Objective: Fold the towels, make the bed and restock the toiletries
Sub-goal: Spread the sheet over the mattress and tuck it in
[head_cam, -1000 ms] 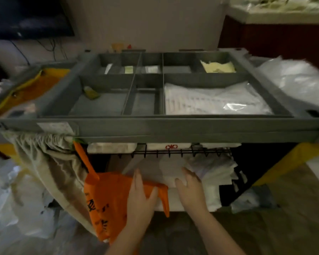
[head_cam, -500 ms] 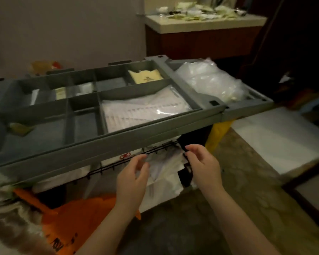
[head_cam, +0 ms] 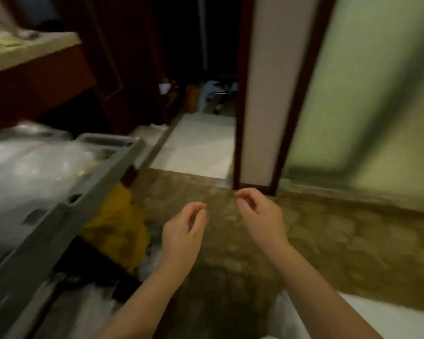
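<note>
The left hand point(head_cam: 181, 237) and right hand point(head_cam: 260, 216) hover over the stone floor point(head_cam: 328, 241), fingers loosely curled, each grip apparently empty; at nine o'clock the cart point(head_cam: 42, 236) carries plastic-wrapped supplies point(head_cam: 30, 172), likely light and slippery, best pinched at the edges

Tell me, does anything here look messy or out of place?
Only mildly: clear plastic bags are heaped over the grey cart's end tray, and a crumpled yellow bag sags beneath it. Motion blur hides finer detail.

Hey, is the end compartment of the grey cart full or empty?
Full: crumpled clear plastic bags pile up to the rim of the grey plastic housekeeping cart.
</note>
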A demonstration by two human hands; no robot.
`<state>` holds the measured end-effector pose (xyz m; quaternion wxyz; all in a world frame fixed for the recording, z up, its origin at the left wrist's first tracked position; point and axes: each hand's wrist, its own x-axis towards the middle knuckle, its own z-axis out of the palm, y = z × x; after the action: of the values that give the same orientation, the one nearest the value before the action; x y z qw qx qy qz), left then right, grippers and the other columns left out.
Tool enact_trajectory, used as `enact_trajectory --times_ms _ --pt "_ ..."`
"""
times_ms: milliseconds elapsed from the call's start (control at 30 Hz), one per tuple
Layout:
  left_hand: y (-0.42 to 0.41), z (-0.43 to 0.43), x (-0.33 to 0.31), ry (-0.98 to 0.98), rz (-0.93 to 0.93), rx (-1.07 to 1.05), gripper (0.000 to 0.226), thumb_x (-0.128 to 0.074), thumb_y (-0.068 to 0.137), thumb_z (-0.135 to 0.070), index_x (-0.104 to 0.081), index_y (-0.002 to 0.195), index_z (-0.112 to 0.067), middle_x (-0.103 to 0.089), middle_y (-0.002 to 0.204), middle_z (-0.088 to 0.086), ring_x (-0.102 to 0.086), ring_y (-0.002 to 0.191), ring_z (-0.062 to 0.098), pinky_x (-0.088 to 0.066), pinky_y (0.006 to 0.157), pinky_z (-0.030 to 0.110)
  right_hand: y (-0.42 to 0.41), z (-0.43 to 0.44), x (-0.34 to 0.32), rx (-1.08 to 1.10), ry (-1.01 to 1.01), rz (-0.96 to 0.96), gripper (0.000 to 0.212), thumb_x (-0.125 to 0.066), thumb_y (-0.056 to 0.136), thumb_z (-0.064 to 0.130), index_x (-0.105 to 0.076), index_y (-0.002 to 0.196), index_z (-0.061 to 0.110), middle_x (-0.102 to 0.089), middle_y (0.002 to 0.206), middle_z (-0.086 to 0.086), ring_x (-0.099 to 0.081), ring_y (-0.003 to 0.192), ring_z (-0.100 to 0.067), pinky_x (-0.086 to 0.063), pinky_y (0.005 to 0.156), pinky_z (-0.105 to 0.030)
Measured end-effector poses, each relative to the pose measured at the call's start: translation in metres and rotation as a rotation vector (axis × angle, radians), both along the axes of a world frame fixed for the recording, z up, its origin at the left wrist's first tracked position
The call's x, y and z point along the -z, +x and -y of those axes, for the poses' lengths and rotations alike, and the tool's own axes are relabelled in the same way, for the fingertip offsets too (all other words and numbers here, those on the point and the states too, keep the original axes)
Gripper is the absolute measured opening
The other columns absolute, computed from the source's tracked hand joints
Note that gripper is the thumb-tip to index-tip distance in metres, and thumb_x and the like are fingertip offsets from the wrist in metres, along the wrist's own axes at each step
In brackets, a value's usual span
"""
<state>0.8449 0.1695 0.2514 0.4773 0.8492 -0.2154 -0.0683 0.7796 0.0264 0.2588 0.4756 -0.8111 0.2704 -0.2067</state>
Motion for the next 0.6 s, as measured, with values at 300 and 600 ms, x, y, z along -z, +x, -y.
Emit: enact_trajectory --times_ms 300,600 --pt "-0.048 0.156 0.004 0.004 0.005 0.822 0.016 -0.052 0.095 -0.025 -0.057 0.089 -0.038 -0.065 0.078 -0.010 -0.059 0.073 0.002 -0.047 0.066 0.025 -0.131 0.064 -0.013 0.735 -0.101 -0.148 0.019 -0.053 0.094 0.019 -0.066 0.108 0.020 -0.064 0.089 0.010 -0.057 0.082 -0.008 -0.038 0.065 -0.013" --pt "-0.187 0.159 0.017 -0.019 0.050 1.623 0.013 -0.054 0.094 -0.018 -0.060 0.100 -0.028 -0.064 0.083 -0.008 -0.060 0.078 0.009 -0.045 0.066 0.019 -0.274 -0.101 0.002 1.658 -0.125 -0.437 0.020 -0.053 0.092 0.014 -0.067 0.107 0.017 -0.068 0.091 0.004 -0.053 0.079 -0.010 -0.032 0.072 -0.021"
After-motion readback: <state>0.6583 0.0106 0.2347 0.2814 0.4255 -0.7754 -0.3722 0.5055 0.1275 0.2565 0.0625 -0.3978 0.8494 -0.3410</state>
